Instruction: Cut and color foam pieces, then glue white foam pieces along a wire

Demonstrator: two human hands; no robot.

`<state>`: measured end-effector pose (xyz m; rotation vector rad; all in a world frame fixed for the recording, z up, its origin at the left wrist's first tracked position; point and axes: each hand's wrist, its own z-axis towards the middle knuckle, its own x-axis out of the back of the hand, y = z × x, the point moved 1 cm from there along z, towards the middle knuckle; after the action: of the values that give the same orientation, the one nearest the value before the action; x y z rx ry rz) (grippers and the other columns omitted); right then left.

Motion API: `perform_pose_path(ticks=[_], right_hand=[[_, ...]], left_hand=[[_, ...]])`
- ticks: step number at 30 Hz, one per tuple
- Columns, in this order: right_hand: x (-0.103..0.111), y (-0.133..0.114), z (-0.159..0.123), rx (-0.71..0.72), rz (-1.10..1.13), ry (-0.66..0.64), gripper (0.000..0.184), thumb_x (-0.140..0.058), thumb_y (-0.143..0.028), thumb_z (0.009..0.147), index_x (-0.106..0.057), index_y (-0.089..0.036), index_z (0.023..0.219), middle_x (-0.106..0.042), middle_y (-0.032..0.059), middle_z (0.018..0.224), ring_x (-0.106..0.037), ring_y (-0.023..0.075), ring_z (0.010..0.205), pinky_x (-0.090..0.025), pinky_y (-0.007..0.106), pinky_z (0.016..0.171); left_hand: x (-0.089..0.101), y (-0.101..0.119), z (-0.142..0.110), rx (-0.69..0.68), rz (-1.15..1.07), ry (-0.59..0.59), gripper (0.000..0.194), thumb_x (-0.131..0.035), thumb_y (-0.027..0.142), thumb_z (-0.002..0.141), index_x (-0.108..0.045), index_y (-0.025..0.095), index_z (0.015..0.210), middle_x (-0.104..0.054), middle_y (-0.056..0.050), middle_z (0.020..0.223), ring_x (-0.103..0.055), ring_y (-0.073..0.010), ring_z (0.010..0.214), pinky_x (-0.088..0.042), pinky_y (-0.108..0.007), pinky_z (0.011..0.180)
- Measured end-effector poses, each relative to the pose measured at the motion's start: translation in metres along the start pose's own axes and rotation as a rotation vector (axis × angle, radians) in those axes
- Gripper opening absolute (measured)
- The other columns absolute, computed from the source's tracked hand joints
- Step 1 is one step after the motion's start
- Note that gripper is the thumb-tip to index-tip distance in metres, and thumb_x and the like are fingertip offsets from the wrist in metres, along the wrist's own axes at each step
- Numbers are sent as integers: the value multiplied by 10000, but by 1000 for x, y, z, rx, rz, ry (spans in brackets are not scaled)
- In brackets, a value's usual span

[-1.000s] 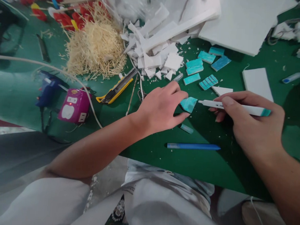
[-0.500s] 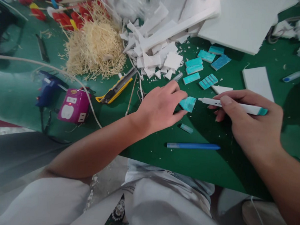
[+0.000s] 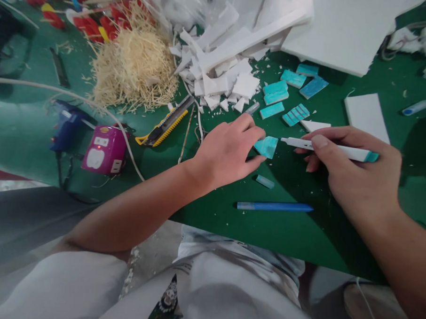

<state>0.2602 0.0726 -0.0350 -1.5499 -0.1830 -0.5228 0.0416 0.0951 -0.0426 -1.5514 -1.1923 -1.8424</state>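
Between the thumb and fingers of my left hand point(image 3: 231, 148) is a small turquoise-coloured foam piece point(image 3: 267, 147), its left end hidden by the fingers. My right hand point(image 3: 360, 173) is closed around a white marker point(image 3: 335, 149) with a turquoise end; its tip points left, just short of the foam piece. Beyond the hands lie several turquoise foam pieces point(image 3: 275, 92), and one striped foam piece point(image 3: 296, 115) with dark lines. Nearer to me are a small teal marker cap point(image 3: 264, 181) and a blue pen point(image 3: 274, 207).
A yellow utility knife point(image 3: 165, 122) lies left of my left hand. Further left are a magenta power adapter point(image 3: 105, 148), a blue glue gun point(image 3: 68, 125) and a white cable point(image 3: 78, 97). Wood shavings point(image 3: 140, 57), white foam scraps point(image 3: 219, 80) and a foam board point(image 3: 331, 33) cover the back.
Almost nothing differs. Both hands keep their grips, and the marker tip stays beside the foam piece.
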Motion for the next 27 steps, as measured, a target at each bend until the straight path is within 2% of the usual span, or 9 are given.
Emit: perform_pose_path(ticks=[16, 22, 27], right_hand=[[0, -2, 0, -22, -5, -10, 120, -771, -243, 829, -799, -237, 713, -734, 3, 646, -606, 132, 521, -486, 297, 522], [0, -1, 1, -26, -1, -6, 89, -795, -251, 821, -812, -236, 735, -714, -5, 623, -598, 122, 514, -493, 286, 527], [1, -2, 1, -14, -12, -8, 108, -781, -248, 821, -807, -239, 716, -686, -9, 584, -598, 130, 522, -500, 284, 527]], left_hand=[[0, -1, 0, -7, -2, 10, 310, -675, 358, 1026, -706, 183, 1280, -668, -125, 1239, -716, -271, 1045, -561, -375, 856], [1, 1, 2, 17, 4, -20, 322, -685, 360, 1028, -714, 175, 1290, -668, -131, 1245, -721, -281, 1064, -562, -380, 867], [0, 0, 0, 3, 4, 4, 310, -678, 357, 1029, -708, 181, 1282, -671, -125, 1239, -718, -268, 1034, -558, -371, 846]])
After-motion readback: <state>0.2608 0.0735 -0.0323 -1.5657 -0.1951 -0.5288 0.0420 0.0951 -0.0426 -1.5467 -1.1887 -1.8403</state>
